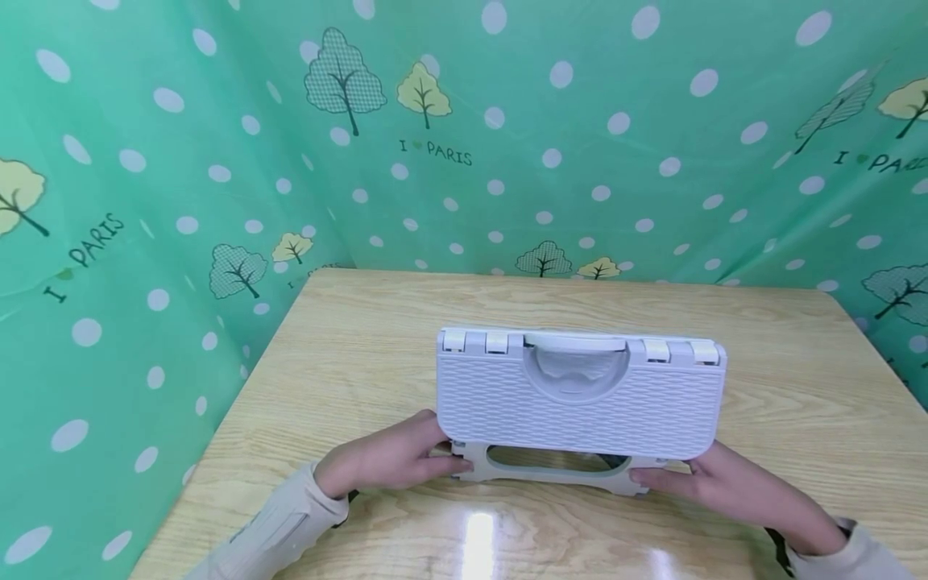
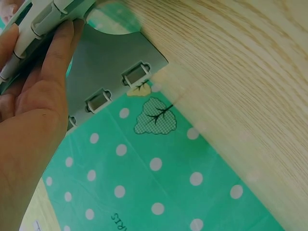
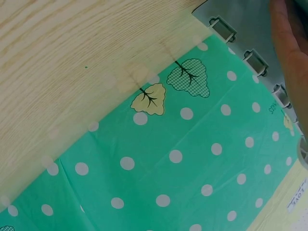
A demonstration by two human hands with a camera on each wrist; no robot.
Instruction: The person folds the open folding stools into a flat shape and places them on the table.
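fingers [image 1: 424, 427] of left hand [image 1: 391, 457] and right hand [image 1: 739, 487] grip pale folding stool [image 1: 573, 423]

The head view is brightly lit; white glare [image 1: 477, 548] is thrown on the table [image 1: 377, 346], and the stool [image 1: 573, 415] is lit strongest along its upper rim. In the dimmer wrist views, cloth [image 2: 156, 185] and table are overlapped in a ghosted band.

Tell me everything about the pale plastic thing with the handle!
The pale grey, plastic-looking thing has a textured panel facing the head camera, a handle atop a curved recess, and two tabs either side. Beneath is a frame with a long opening. The left hand and right hand hold its ends over the table.
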